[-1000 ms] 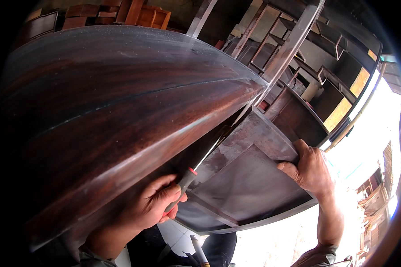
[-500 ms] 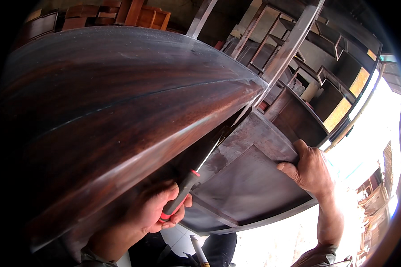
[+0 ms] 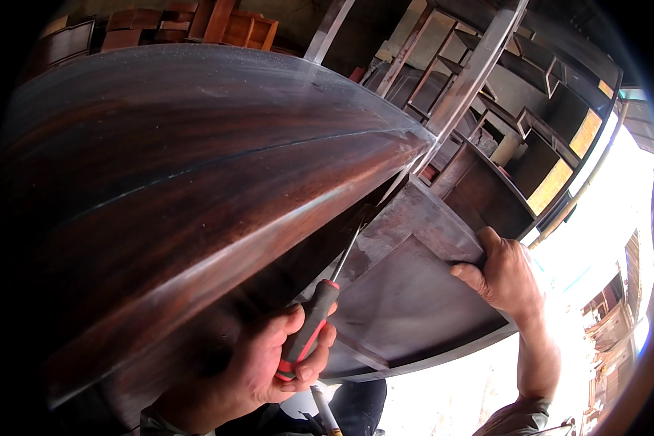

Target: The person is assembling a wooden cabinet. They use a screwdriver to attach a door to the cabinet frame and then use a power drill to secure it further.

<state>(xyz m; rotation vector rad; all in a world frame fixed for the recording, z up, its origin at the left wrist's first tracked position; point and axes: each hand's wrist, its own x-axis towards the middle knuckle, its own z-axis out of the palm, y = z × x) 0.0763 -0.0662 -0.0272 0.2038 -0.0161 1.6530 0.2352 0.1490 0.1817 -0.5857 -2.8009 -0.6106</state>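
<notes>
My left hand (image 3: 272,356) is wrapped round the black and red handle of a screwdriver (image 3: 312,327). Its thin metal shaft points up and away, and the tip meets a dark spot by the inner edge of an open cabinet door (image 3: 429,301), close to where a hinge would sit; the exact contact is too dark to make out. My right hand (image 3: 505,276) grips the door's outer top corner, thumb on the panel face and fingers over the edge. To the left is the dark brown wooden cabinet top (image 3: 218,167), overhanging a shadowed opening.
A wooden post (image 3: 472,65) rises behind the cabinet's corner. Farther back stands a shelf unit (image 3: 530,131) with stepped compartments. Reddish wooden pieces (image 3: 247,30) are stacked at the far left. Below the door, a pale stick-like thing (image 3: 325,410) shows near my legs.
My left hand has shifted right and turned, so the screwdriver's handle stands more upright while its tip stays near the same spot. My right hand and the door look almost unmoved.
</notes>
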